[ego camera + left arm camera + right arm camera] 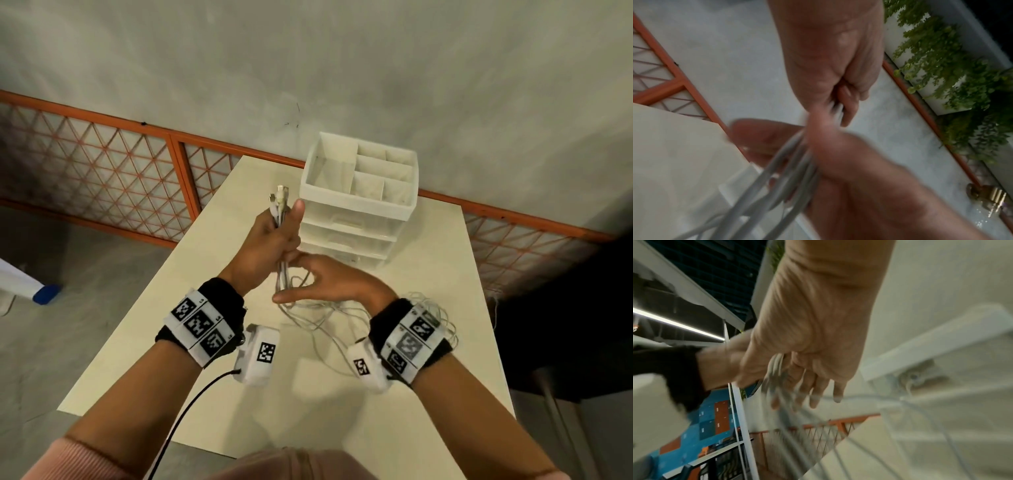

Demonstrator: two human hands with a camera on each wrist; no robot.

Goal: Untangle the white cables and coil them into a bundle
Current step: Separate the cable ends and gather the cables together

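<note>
My left hand [274, 236] is raised over the table and grips a bunch of white cables [281, 274] in its fist, with thumb up. Their connector ends [280, 197] stick out above the fist. Below it, my right hand [325, 284] has straight, spread fingers, and the strands hang down past its thumb and index finger. The rest of the cables lie in loose tangled loops [315, 318] on the table and trail over my right wristband. In the right wrist view the right hand's fingers [813, 395] are extended beside the blurred cables [777, 365]. The left wrist view shows the left hand [828, 65] curled round the cables [781, 175].
A white drawer organizer [359, 205] with open top compartments stands at the back of the cream table [428, 342], just behind my hands. An orange lattice railing [120, 164] runs behind the table. A dark chair [565, 325] stands at the right edge.
</note>
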